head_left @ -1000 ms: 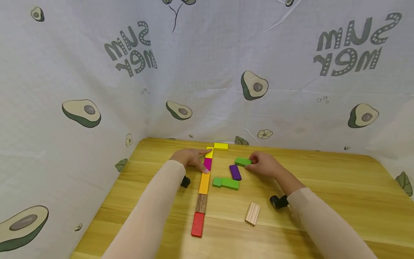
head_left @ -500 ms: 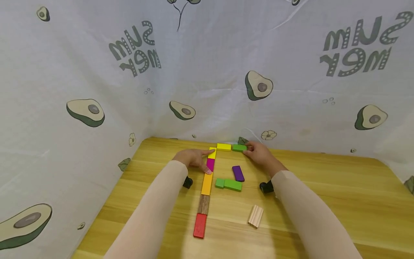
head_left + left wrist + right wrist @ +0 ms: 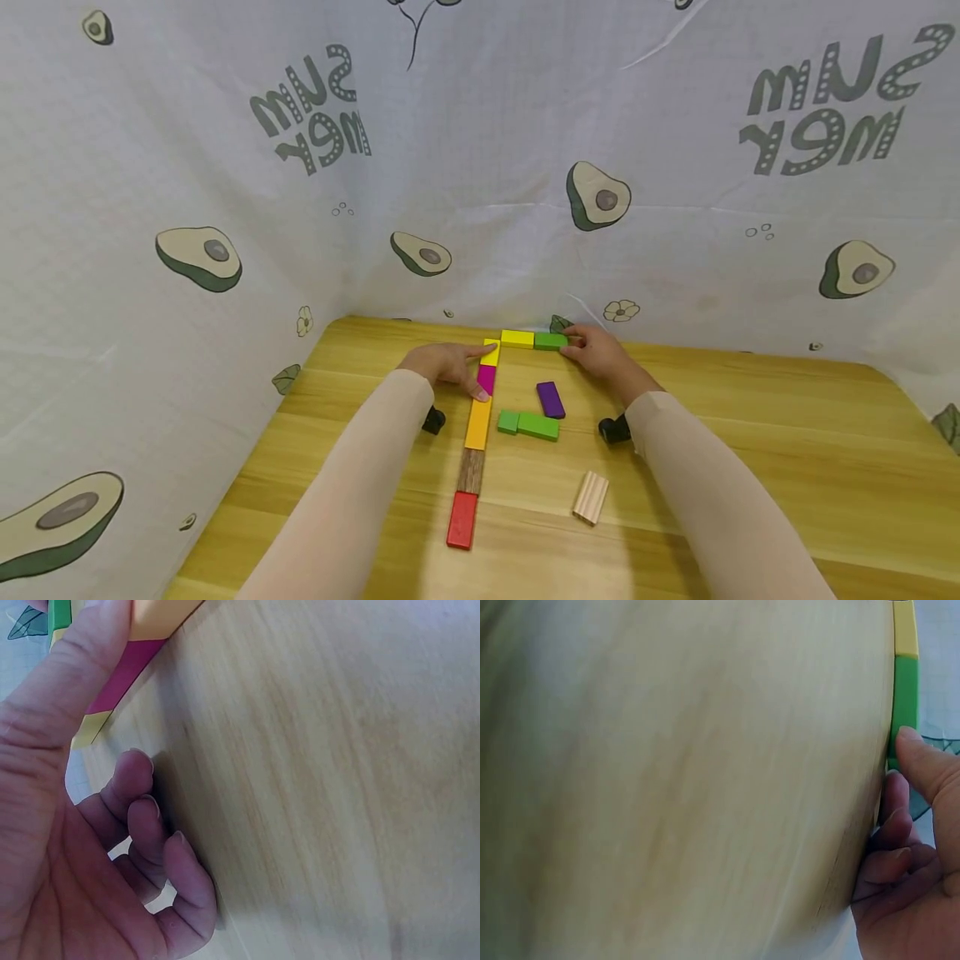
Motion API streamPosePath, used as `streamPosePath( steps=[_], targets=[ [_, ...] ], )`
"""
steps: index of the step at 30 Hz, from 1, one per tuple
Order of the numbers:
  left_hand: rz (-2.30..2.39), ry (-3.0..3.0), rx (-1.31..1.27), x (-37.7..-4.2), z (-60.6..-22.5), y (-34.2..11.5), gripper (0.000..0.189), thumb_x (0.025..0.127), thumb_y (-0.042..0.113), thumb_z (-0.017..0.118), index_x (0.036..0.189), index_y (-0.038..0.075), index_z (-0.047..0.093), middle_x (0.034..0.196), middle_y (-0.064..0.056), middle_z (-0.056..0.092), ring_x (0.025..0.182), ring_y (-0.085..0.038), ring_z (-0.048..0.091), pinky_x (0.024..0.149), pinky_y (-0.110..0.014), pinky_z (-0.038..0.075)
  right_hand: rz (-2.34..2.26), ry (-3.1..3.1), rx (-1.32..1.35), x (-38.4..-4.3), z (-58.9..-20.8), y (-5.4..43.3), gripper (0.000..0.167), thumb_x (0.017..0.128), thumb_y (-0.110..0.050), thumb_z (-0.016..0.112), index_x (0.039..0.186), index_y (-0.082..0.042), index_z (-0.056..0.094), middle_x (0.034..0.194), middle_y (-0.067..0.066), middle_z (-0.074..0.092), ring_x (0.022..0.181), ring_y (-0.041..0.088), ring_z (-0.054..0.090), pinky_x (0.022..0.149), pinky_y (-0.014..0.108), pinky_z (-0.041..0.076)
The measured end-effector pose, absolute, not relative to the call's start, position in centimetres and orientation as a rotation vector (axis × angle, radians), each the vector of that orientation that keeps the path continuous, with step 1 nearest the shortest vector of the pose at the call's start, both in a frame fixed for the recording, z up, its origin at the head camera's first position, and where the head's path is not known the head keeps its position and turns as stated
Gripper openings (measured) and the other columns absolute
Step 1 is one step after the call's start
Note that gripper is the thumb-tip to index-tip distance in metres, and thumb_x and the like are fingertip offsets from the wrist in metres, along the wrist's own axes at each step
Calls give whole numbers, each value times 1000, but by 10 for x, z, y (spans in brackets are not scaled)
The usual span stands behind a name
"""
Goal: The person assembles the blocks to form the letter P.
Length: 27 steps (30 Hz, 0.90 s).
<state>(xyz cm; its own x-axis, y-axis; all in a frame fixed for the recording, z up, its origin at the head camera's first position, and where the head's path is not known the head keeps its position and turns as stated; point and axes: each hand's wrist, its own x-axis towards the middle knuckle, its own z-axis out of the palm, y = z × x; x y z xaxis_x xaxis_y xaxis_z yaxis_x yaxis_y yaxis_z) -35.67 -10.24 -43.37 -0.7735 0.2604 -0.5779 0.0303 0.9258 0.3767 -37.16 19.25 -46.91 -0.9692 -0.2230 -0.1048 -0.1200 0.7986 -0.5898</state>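
A column of flat wooden blocks runs away from me: red [image 3: 461,522], brown [image 3: 471,473], orange [image 3: 477,425], magenta [image 3: 486,382] and yellow [image 3: 491,350]. My left hand [image 3: 444,365] lies along its far part, the index finger over the yellow block and the thumb tip where magenta meets orange. Its other fingers curl loosely beside the column in the left wrist view. At the table's back edge, my right hand [image 3: 602,352] pinches the right end of a green block [image 3: 550,342]. The green block's left end meets a second yellow block [image 3: 517,339], forming a crosswise row.
Inside the corner lie a purple block [image 3: 551,400], a small green square block [image 3: 508,422] and a longer green block [image 3: 538,427]. A ridged pale wood block [image 3: 591,498] is nearer me. A white avocado-print cloth [image 3: 495,242] hangs behind the table [image 3: 750,467].
My right hand has carried the green block from beside the purple block back to the far edge, then left against the yellow block. My left hand has stayed on the column.
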Motion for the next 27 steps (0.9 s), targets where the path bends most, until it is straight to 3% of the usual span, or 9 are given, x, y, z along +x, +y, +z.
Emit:
streamPosePath(
  steps=[12, 17, 22, 27],
  targets=[
    [509, 2413, 172, -355, -434, -102, 110, 66, 55, 91, 153, 61, 25, 174, -1, 15, 160, -34, 14, 127, -61, 17, -902, 2820, -282, -373, -470, 193, 53, 103, -32, 62, 148, -7, 50, 132, 26, 62, 120, 40, 57, 110, 57, 45],
    [504, 2412, 198, -352, -433, -102, 108, 68, 56, 90, 155, 60, 24, 173, -2, 16, 160, -34, 14, 127, -61, 16, -1008, 2778, -342, -362, -471, 195, 64, 100, -32, 66, 154, -8, 40, 120, 23, 63, 106, 34, 58, 98, 49, 51],
    [498, 2411, 215, -350, -433, -103, 108, 69, 56, 89, 155, 58, 24, 173, -2, 16, 159, -35, 15, 127, -61, 17, -1018, 2670, -559, -335, -470, 194, 60, 95, -32, 74, 146, -9, 51, 107, 13, 64, 92, 24, 57, 80, 33, 49],
    [528, 2410, 203, -351, -432, -104, 108, 69, 55, 90, 155, 59, 25, 173, -3, 17, 159, -35, 15, 127, -62, 16, -964, 2496, -702, -310, -464, 195, 65, 88, -23, 77, 146, -6, 51, 107, 10, 57, 89, 20, 49, 76, 30, 43]
  ],
)
